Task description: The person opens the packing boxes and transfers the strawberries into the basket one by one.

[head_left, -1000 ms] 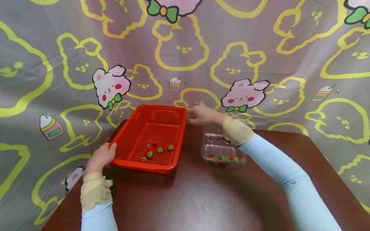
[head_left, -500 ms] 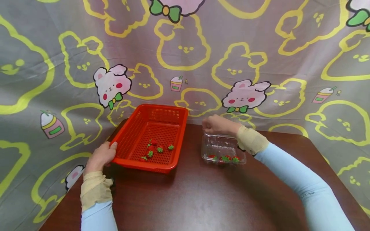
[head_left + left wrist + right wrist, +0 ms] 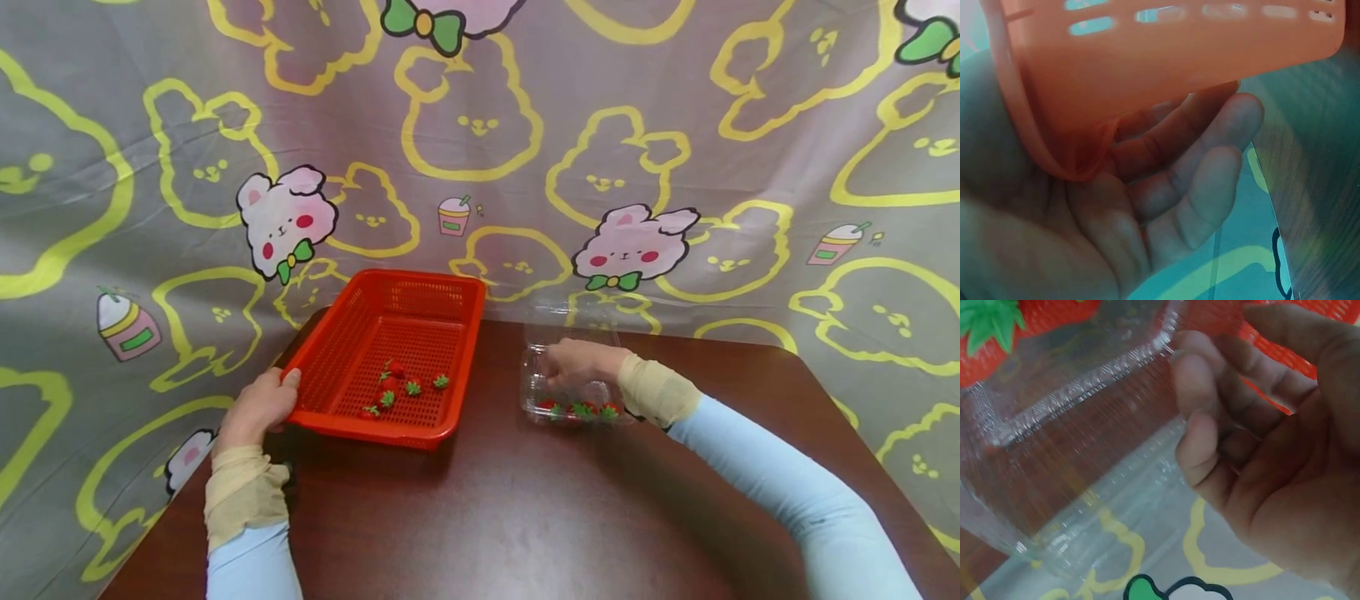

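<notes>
My left hand (image 3: 260,408) grips the near left corner of a red plastic basket (image 3: 470,350), thumb over the rim and fingers curled beneath it. Several strawberries (image 3: 386,398) with green tops lie near the basket's front. Farther right, my right hand (image 3: 579,363) is over a clear plastic box (image 3: 542,417), its bent fingers (image 3: 1196,434) near the box's ridged rim in the right wrist view, with no thing plainly held. Along the front of this box lie several more strawberries (image 3: 582,409), one strawberry (image 3: 1060,315) showing large in the right wrist view.
The box's clear lid (image 3: 555,321) stands raised at its back. Behind the dark brown table (image 3: 495,517) hangs a grey cloth (image 3: 510,83) with yellow bear outlines. A dark shadow lies on the table right of the box.
My right hand has left the basket's right rim, moved right, then come down over the clear box. My left hand keeps its grip on the basket corner; the strawberries look unmoved.
</notes>
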Demonstrator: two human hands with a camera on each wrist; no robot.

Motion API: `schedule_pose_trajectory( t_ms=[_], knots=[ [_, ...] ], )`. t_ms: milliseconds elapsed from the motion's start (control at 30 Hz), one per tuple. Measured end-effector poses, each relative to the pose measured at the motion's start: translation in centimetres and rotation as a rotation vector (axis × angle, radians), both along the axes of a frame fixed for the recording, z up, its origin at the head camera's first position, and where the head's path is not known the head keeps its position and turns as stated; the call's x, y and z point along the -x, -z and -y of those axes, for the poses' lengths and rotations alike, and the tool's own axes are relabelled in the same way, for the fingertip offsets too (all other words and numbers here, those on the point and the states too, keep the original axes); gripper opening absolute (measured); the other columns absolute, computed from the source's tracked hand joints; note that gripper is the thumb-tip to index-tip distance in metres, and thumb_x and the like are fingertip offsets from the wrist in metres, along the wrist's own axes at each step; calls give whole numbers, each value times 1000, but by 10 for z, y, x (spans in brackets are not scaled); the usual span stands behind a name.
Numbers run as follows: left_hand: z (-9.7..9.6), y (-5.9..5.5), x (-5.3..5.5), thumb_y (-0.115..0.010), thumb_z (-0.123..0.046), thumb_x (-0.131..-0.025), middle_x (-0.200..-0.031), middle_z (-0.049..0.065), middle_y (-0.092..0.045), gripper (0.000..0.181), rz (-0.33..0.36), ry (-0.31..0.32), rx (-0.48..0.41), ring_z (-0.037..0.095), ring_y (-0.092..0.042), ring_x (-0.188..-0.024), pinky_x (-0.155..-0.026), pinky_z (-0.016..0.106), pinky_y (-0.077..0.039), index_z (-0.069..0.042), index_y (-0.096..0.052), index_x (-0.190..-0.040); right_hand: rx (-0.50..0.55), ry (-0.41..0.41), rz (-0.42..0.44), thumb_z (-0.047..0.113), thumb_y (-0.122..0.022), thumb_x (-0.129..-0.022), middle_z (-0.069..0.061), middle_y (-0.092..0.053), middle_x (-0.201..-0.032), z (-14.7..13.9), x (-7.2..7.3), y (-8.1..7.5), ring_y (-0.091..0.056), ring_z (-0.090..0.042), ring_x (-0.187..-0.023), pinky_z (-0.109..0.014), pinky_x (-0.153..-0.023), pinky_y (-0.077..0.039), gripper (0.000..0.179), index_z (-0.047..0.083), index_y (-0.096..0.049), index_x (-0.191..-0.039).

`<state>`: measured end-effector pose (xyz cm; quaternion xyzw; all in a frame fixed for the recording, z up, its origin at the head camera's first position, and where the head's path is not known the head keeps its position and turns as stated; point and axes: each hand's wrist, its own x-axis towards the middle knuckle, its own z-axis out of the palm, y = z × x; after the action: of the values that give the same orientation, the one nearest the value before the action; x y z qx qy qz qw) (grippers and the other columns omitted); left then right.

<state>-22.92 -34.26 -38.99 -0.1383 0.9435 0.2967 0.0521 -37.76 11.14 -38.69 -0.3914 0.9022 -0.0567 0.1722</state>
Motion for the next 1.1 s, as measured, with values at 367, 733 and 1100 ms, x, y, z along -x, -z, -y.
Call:
schedule_pose_trajectory(
  t_ms=[367, 733, 1100],
  knots=[
    [-1, -2, 0, -27, -36, -105, -98, 26, -54, 48, 0, -1, 4, 32, -61, -80, -62, 37, -55, 7, -44, -115, -62, 21, 90, 26, -73, -87, 11, -46, -58, 2, -7, 15, -41, -6, -53, -23, -47, -33, 24, 16, -60, -70],
    [0, 0, 0, -28, -38, -105, -98, 25, -54, 49, 14, -14, -2, 32, -60, -80, -63, 37, -55, 7, -44, -116, -52, -49, 78, 10, -65, -84, 13, -38, -51, 5, -9, 22, -34, -3, -47, -21, -45, -26, 33, 20, -45, -60],
    [0, 0, 1, -28, -38, -105, -100, 25, -53, 50, 23, -23, -16, 33, -59, -82, -66, 40, -56, 8, -43, -119, -50, -32, -2, 13, -70, -79, 12, -41, -53, 7, -8, 17, -38, -6, -50, -22, -46, -29, 26, 18, -52, -60]
  ],
)
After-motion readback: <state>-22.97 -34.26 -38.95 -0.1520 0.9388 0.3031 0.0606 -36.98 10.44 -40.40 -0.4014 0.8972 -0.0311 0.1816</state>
